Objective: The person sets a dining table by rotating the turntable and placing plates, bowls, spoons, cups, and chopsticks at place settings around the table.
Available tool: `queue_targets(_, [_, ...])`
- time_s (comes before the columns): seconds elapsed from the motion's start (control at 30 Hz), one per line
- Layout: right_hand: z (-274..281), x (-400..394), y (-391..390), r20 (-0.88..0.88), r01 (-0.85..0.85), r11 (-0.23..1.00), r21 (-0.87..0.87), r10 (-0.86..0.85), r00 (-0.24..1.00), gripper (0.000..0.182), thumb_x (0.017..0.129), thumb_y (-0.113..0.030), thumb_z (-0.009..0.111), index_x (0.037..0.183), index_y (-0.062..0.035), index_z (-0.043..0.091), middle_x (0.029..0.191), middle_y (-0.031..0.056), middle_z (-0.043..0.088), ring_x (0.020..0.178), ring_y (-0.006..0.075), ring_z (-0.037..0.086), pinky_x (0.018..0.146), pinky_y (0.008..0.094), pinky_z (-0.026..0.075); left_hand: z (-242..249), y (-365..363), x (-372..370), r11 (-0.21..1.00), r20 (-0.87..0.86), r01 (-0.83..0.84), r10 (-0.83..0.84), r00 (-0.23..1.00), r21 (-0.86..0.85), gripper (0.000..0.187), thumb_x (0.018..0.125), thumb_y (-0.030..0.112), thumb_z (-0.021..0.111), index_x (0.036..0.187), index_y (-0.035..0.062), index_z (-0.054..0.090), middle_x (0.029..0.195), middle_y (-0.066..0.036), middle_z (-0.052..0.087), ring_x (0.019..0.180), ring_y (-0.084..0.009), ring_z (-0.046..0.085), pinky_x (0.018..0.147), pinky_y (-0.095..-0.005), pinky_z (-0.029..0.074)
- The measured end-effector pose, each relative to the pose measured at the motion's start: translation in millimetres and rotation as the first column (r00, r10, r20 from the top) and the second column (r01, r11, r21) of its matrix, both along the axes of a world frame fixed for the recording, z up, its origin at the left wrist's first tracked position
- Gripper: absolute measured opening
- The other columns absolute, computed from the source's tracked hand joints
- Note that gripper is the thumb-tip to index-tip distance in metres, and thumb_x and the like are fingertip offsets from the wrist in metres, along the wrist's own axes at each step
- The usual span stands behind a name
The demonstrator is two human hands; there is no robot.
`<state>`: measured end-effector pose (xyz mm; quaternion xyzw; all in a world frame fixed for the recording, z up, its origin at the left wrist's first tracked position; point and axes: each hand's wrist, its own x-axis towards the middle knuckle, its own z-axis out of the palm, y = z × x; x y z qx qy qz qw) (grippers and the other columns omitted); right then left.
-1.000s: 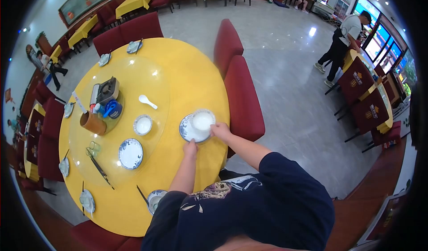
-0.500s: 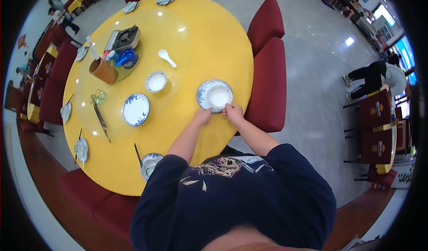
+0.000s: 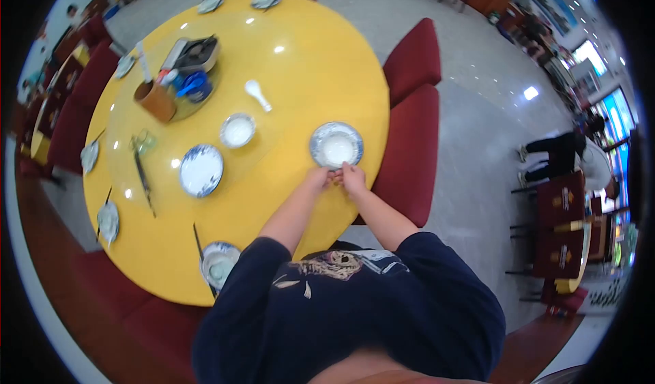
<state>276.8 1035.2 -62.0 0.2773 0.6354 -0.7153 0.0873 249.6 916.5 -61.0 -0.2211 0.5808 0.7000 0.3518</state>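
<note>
On the yellow tabletop's right side stands a blue-patterned plate (image 3: 317, 142) with a white bowl (image 3: 338, 151) resting in it. My left hand (image 3: 318, 177) is closed at the plate's near rim, fingertips pressed together. Close beside it, my right hand (image 3: 353, 178) pinches the same rim, its thumb near the bowl. The undersides of the fingers are hidden. Left of these are a second white bowl (image 3: 237, 131), a stack of patterned plates (image 3: 201, 171) and a white spoon (image 3: 255, 92).
A portable stove (image 3: 194, 53), a brown cup (image 3: 154, 102) and a blue container (image 3: 196, 86) stand on the glass turntable. Tongs (image 3: 144, 183) lie at left. Another place setting (image 3: 220, 264) is near my left sleeve. Red chairs (image 3: 402, 159) border the table; a person (image 3: 563, 152) bends at far right.
The plate with its bowl has shifted slightly right, away from the other dishes. My hands have come closer together at its near rim. The camera view has turned a little.
</note>
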Motion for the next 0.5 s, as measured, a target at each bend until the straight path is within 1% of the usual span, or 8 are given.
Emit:
queue_targets(0.1, [-12.8,-7.2,5.6,-0.009,0.01,0.989,-0.15,-0.012,1.0,0.029,0.088,-0.028,0.041,0.086,-0.0008,0.052,0.075,0.0093,0.06,0.057,0.0151,0.055,0.053,0.0253,0.044,74.7,6.3,23.4,0.954,-0.019,-0.124,0.134,0.991,0.273,0.016,0.083,0.024,0.047,0.077,0.0096,0.052,0.063,0.001,0.05,0.055,-0.0092,0.044,0.053,-0.0235,0.038])
queue_targets(0.17, [-4.4,-6.6,6.1,0.06,0.053,0.973,-0.224,-0.04,0.997,0.03,0.087,-0.03,0.041,0.09,-0.0014,0.052,0.081,0.0095,0.06,0.059,0.0162,0.055,0.055,0.0268,0.045,2.8,-2.1,10.5,0.961,-0.053,0.038,-0.024,0.998,0.273,0.015,0.083,0.024,0.046,0.081,0.0108,0.052,0.065,0.002,0.051,0.054,-0.0086,0.044,0.051,-0.0234,0.038])
queue_targets(0.2, [0.9,-6.1,6.1,0.069,0.083,0.966,-0.247,-0.068,0.995,0.03,0.087,-0.03,0.042,0.09,-0.002,0.052,0.082,0.0093,0.059,0.06,0.0159,0.055,0.055,0.0268,0.044,-5.0,-1.8,16.5,0.964,-0.035,-0.008,0.018,0.999,0.267,0.017,0.083,0.025,0.046,0.081,0.0095,0.052,0.063,0.0,0.05,0.05,-0.009,0.043,0.046,-0.0234,0.036])
queue_targets(0.23, [5.2,-4.7,4.6,0.082,0.109,0.956,-0.272,-0.09,0.993,0.03,0.087,-0.031,0.042,0.091,-0.0026,0.052,0.083,0.009,0.059,0.061,0.0155,0.054,0.055,0.0268,0.044,-9.7,-4.2,24.2,0.964,-0.013,-0.059,0.064,0.998,0.258,0.019,0.083,0.025,0.045,0.082,0.0083,0.053,0.062,-0.001,0.05,0.047,-0.0094,0.041,0.041,-0.0233,0.033])
queue_targets(0.33, [4.4,6.7,-0.9,0.132,0.095,0.95,-0.298,-0.058,0.99,0.03,0.087,-0.032,0.042,0.091,-0.0047,0.052,0.083,0.0073,0.058,0.063,0.0144,0.054,0.054,0.026,0.044,-9.8,-16.3,49.6,0.966,0.035,-0.008,-0.002,0.999,0.259,0.018,0.083,0.026,0.048,0.085,0.0087,0.051,0.064,0.0,0.048,0.049,-0.01,0.043,0.043,-0.0238,0.036])
queue_targets(0.37, [2.3,12.5,-4.1,0.148,0.073,0.952,-0.296,-0.029,0.989,0.029,0.087,-0.032,0.042,0.091,-0.0055,0.052,0.082,0.0066,0.058,0.063,0.014,0.054,0.054,0.0256,0.043,-6.6,-20.2,58.2,0.973,0.074,-0.015,-0.002,0.997,0.231,0.017,0.083,0.026,0.049,0.087,0.0087,0.051,0.067,0.0,0.049,0.05,-0.0102,0.043,0.045,-0.024,0.038])
queue_targets(0.47, [-19.9,28.3,-17.8,0.158,-0.053,0.916,-0.398,0.125,0.98,0.027,0.086,-0.033,0.044,0.088,-0.0073,0.052,0.075,0.0033,0.056,0.06,0.0122,0.053,0.051,0.0237,0.042,10.6,-39.3,74.9,0.961,0.052,0.011,-0.026,0.998,0.276,0.021,0.082,0.025,0.05,0.095,0.0086,0.05,0.076,-0.002,0.051,0.056,-0.0105,0.045,0.05,-0.0241,0.04])
queue_targets(0.5, [-18.5,34.0,-20.6,0.171,-0.097,0.902,-0.422,0.184,0.968,0.026,0.086,-0.032,0.044,0.087,-0.0077,0.052,0.073,0.0024,0.056,0.059,0.0117,0.053,0.05,0.0232,0.042,17.1,-45.3,78.9,0.966,0.025,-0.016,0.01,1.0,0.26,0.024,0.082,0.026,0.05,0.098,0.008,0.049,0.078,-0.002,0.051,0.058,-0.0106,0.046,0.052,-0.024,0.041])
